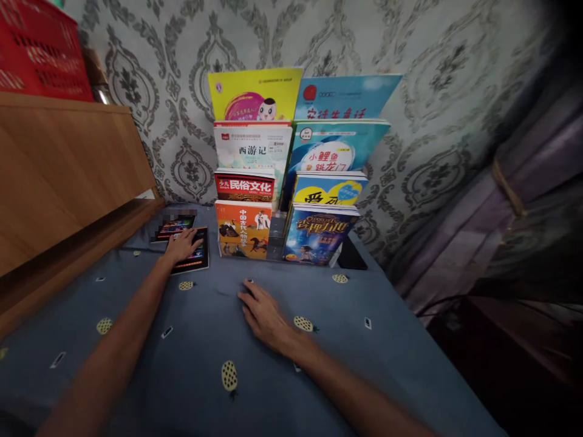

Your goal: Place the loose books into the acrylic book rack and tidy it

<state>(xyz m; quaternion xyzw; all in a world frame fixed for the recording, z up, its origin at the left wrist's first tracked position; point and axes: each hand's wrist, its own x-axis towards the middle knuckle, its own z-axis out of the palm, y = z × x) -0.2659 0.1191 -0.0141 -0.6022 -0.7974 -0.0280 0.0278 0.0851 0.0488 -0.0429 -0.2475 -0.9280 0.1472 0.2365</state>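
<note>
My left hand (181, 246) lies with fingers spread on a dark-covered book (195, 258), flat on the blue bedsheet. Just behind it is another dark book (175, 227), its top partly blurred. My right hand (264, 315) rests on the sheet with fingers apart and nothing in them. Beyond it a tiered book rack (277, 237) holds upright books in two columns. An orange book (243, 227) fronts the left column, with a red book (246, 185) behind it. At the front right stands a blue book (321, 233), with a yellow-and-blue book (328, 189) behind.
A wooden headboard (68, 164) runs along the left, with a red basket (45, 54) on top. Patterned wallpaper (186, 152) rises behind the rack. A black flat object (351, 255) lies right of the rack. A tied curtain (496, 200) hangs past the bed's right edge.
</note>
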